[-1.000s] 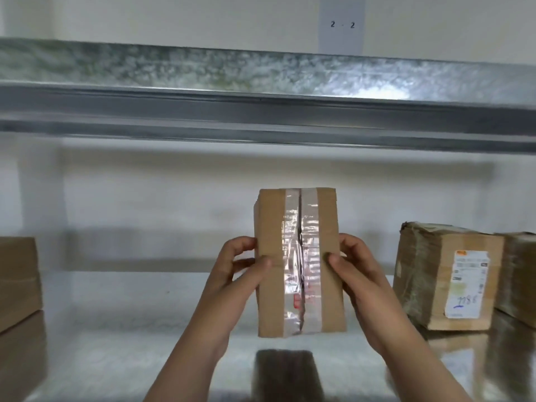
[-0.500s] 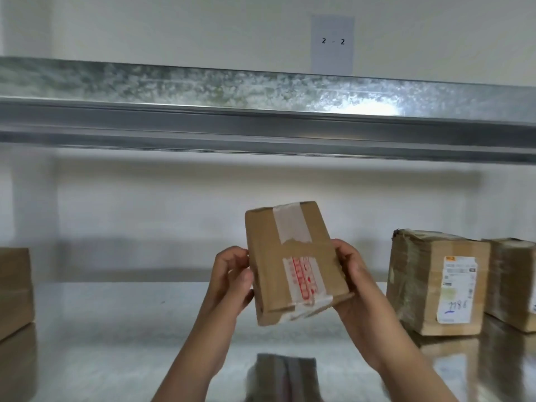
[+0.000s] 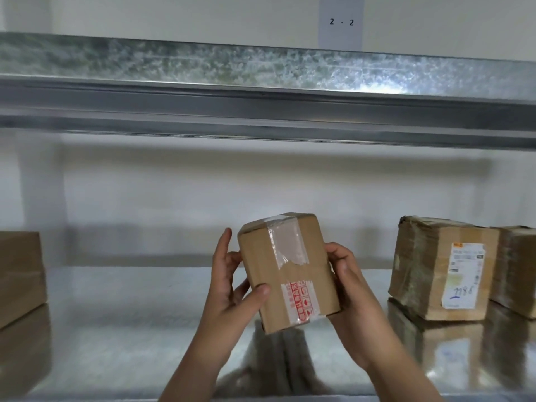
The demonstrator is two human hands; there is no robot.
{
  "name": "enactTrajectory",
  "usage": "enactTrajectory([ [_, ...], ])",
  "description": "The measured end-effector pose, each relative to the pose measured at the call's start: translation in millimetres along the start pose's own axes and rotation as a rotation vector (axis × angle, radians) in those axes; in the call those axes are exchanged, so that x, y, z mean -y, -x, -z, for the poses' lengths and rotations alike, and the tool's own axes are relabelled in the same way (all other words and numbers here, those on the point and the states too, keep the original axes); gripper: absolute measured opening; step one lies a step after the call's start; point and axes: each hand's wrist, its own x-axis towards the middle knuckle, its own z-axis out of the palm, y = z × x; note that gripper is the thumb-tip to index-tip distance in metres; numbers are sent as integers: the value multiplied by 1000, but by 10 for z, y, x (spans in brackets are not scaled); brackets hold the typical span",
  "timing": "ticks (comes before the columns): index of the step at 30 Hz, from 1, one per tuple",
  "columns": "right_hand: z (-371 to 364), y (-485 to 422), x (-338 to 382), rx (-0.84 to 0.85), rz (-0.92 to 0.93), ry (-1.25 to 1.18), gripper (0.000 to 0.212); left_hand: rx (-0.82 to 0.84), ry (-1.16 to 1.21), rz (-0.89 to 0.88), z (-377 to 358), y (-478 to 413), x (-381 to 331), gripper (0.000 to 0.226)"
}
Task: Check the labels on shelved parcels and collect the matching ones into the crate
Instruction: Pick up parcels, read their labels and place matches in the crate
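**A:** Where is the parcel right now?

**B:** On my feed the small box (image 3: pixel 287 271) is in the air at the middle of the picture, just above the metal shelf (image 3: pixel 130 329) and tipped a little to the left. The face turned to me carries a strip of clear tape (image 3: pixel 285 245) at the top and a band of red-printed tape (image 3: pixel 301 300) lower down.

**A:** And the hands?

**B:** Both are grasping it. The left hand (image 3: pixel 229 285) has its thumb pressed on the lower left of the front, with one finger pointing up beside the left edge. The right hand (image 3: pixel 351 288) is curled round the right side and the bottom corner. Between them they cover both side faces, so I can't read those.

**A:** What's around it?

**B:** To the right, apart from the hands, a labelled parcel (image 3: pixel 441 268) stands on the shelf, its white label (image 3: pixel 464 274) facing me with blue handwriting at the bottom. The print is too small for me to read. A third parcel (image 3: pixel 519 268) stands just behind it at the right edge, partly hidden by it. A brown box (image 3: pixel 20 274) sits well away at the left edge.

**A:** Anything overhead?

**B:** The upper shelf (image 3: pixel 261 105) runs straight across the top. Above it a paper sign (image 3: pixel 340 23) on the wall reads "2 - 2".
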Motion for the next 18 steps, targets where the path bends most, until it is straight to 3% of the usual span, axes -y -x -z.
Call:
enactTrajectory([
  [4,2,-14,-32,-120,34,-45,40,-1,73,76,-2,-4,-7,85],
  [5,-12,-8,-31,-165,36,-75,45,-25,125,117,-10,-17,-29,80],
  [8,19,-6,-69,-232,-11,-147,92,-158,336,241,-32,-40,-67,73],
  [9,23,2,-57,-217,-31,-162,91,-184,356,266,-44,-35,-62,65],
  [12,29,2,2,-137,-57,-170,56,-184,363,290,-61,3,-20,37],
  [14,44,3,23,-137,-77,-202,54,-152,400,312,-36,25,22,18],
  [15,56,-2,34,-132,-84,-214,57,-124,427,328,-20,32,16,18],
  [18,90,-5,43,-80,-82,-142,66,-37,360,349,52,-6,4,63],
])
